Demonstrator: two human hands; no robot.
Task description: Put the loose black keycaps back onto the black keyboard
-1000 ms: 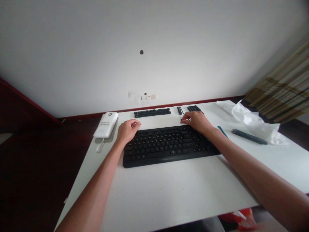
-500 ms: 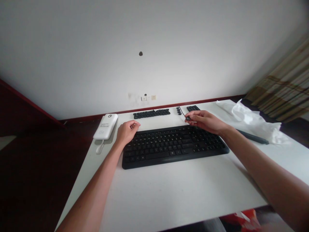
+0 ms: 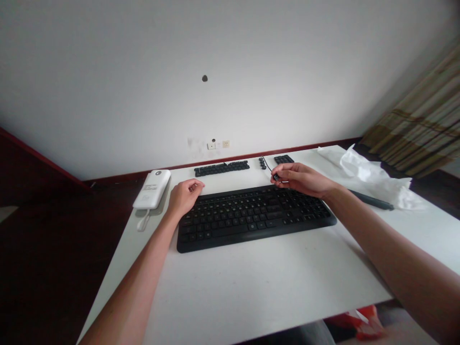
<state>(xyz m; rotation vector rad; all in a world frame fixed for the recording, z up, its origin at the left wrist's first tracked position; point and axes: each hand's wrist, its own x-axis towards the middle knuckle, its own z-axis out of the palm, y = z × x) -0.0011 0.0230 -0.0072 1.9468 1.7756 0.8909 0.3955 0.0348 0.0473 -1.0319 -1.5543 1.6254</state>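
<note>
A black keyboard (image 3: 230,233) lies across the white table, some of its key positions looking bare. At its upper left corner rests my left hand (image 3: 186,196), fingers curled in and thumb against them, with nothing seen in them. My right hand (image 3: 300,178) hovers over the keyboard's upper right part and pinches a small black keycap (image 3: 276,177) between thumb and fingertips. Behind the keyboard, loose keycaps lie in rows: a long block (image 3: 222,168), a short column (image 3: 262,164) and a compact block (image 3: 283,159).
On the left stands a white power bank (image 3: 153,189) with a short strap cable. A thin black cable (image 3: 266,164) runs near my right fingers. To the right lie a dark bar (image 3: 372,199) and a crumpled white plastic bag (image 3: 377,177). The wall is behind the table.
The whole view has shifted slightly, so the table and its things sit a little further left. My right hand has turned a little, still pinching the keycap; my left hand stays by the keyboard corner.
</note>
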